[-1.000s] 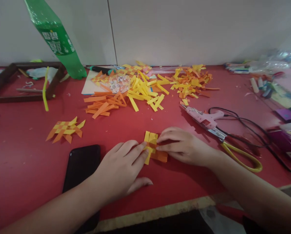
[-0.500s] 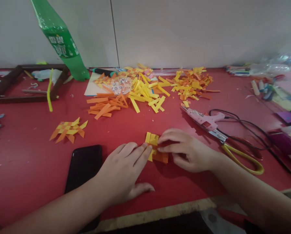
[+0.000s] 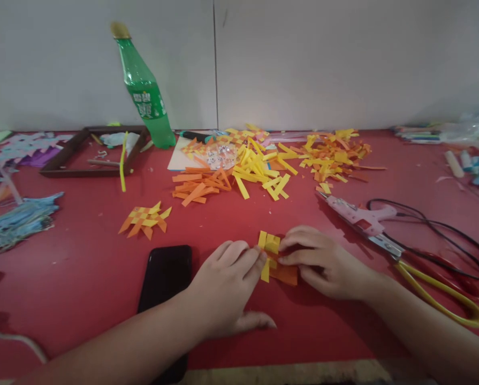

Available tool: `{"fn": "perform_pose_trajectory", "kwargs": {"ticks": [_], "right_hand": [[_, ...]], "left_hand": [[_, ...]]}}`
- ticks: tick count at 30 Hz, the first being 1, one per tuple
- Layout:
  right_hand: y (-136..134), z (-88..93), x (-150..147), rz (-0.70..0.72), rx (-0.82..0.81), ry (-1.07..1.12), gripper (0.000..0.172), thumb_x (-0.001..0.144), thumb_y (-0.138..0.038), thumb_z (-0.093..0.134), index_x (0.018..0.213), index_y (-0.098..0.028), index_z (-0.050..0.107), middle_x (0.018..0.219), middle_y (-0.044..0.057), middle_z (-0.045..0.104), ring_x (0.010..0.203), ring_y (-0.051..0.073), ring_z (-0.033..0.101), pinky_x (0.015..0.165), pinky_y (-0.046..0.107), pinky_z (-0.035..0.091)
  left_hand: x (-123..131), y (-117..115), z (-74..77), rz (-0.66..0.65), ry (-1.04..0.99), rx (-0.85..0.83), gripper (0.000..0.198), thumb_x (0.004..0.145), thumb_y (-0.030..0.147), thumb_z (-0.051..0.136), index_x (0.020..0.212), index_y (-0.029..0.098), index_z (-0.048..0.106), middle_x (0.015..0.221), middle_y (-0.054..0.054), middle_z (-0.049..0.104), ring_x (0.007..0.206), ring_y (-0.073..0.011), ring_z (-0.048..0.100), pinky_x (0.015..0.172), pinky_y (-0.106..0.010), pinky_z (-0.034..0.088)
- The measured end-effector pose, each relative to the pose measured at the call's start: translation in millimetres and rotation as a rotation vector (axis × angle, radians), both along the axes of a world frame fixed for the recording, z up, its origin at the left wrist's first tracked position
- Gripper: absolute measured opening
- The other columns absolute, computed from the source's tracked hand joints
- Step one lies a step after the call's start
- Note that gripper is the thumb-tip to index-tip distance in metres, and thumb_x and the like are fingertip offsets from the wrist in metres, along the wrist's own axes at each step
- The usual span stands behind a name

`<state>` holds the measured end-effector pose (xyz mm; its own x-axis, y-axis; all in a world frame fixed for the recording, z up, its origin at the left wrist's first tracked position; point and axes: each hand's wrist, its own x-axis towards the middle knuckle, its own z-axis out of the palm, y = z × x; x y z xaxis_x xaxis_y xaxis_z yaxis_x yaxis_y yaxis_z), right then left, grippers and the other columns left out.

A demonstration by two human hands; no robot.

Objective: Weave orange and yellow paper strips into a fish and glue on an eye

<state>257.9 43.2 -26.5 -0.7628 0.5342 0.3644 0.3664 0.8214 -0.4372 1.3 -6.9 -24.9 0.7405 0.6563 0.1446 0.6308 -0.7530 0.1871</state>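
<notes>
Yellow and orange paper strips [image 3: 272,244], interlaced into a small piece, lie on the red table between my hands. My left hand [image 3: 231,286] is stretched out with its fingertips pressing the piece's left side; its thumb rests apart on the table. From the right, my right hand [image 3: 329,262] has bent fingers closed at the piece's edge, and they cover part of it. A finished-looking woven paper fish [image 3: 145,219] lies farther left. Beside my left forearm is a black phone [image 3: 169,272], partly covered by the arm.
Loose yellow strips [image 3: 255,166], orange strips [image 3: 199,184] and a mixed heap of paper pieces [image 3: 335,155] lie toward the wall. A pink glue gun [image 3: 359,214] and yellow-handled scissors [image 3: 440,291] are at right. A green bottle [image 3: 153,109] stands behind a brown frame [image 3: 82,174].
The view has shifted left and up, so everything appears farther right and lower. Both hands stay at the woven strips in nearly the same pose.
</notes>
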Motion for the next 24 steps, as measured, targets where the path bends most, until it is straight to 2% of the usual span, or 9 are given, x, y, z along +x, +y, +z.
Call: {"fn": "perform_pose_trajectory", "kwargs": {"ticks": [9, 12, 16, 19, 24], "right_hand": [[-0.5, 6.9, -4.5, -0.007, -0.015, -0.041, 0.032, 0.078, -0.003, 0.046, 0.090, -0.021, 0.070, 0.097, 0.006, 0.068, 0.093, 0.019, 0.061, 0.085, 0.038, 0.053], [0.1, 9.7, -6.7, -0.006, -0.035, -0.047, 0.029, 0.079, -0.003, 0.047, 0.087, -0.020, 0.069, 0.095, 0.006, 0.068, 0.091, 0.018, 0.060, 0.083, 0.036, 0.053], [-0.2, 12.5, -9.0, -0.003, -0.041, -0.051, 0.027, 0.081, -0.004, 0.047, 0.086, -0.019, 0.069, 0.094, 0.007, 0.067, 0.089, 0.018, 0.059, 0.080, 0.036, 0.052], [-0.4, 13.0, -9.6, 0.001, -0.049, -0.062, 0.026, 0.081, -0.005, 0.047, 0.084, -0.019, 0.068, 0.094, 0.007, 0.067, 0.089, 0.018, 0.059, 0.079, 0.036, 0.051], [0.4, 11.4, -8.3, 0.002, -0.036, -0.056, 0.024, 0.082, -0.006, 0.048, 0.085, -0.019, 0.067, 0.094, 0.007, 0.067, 0.089, 0.018, 0.058, 0.080, 0.036, 0.050]], "left_hand": [[-0.7, 4.6, -2.1, 0.010, -0.036, -0.039, 0.092, 0.077, 0.083, 0.047, 0.133, 0.011, 0.055, 0.127, -0.015, 0.061, 0.113, -0.0312, 0.053, 0.101, -0.045, 0.043], [-2.7, 7.1, -2.7, -0.001, -0.064, -0.053, 0.089, 0.080, 0.080, 0.049, 0.135, 0.011, 0.054, 0.126, -0.015, 0.061, 0.114, -0.0316, 0.053, 0.103, -0.047, 0.043], [-5.9, 10.0, -0.7, -0.014, -0.119, -0.127, 0.082, 0.085, 0.072, 0.052, 0.140, 0.012, 0.048, 0.128, -0.015, 0.060, 0.117, -0.0313, 0.052, 0.104, -0.050, 0.043], [-6.6, 10.9, -0.2, 0.006, -0.169, -0.157, 0.069, 0.092, 0.057, 0.053, 0.143, 0.012, 0.044, 0.129, -0.015, 0.060, 0.116, -0.0300, 0.052, 0.104, -0.051, 0.043], [-3.4, 11.9, -1.0, 0.054, -0.239, -0.142, 0.038, 0.095, 0.033, 0.053, 0.127, 0.014, 0.055, 0.119, -0.013, 0.065, 0.107, -0.0285, 0.056, 0.095, -0.047, 0.048]]}}
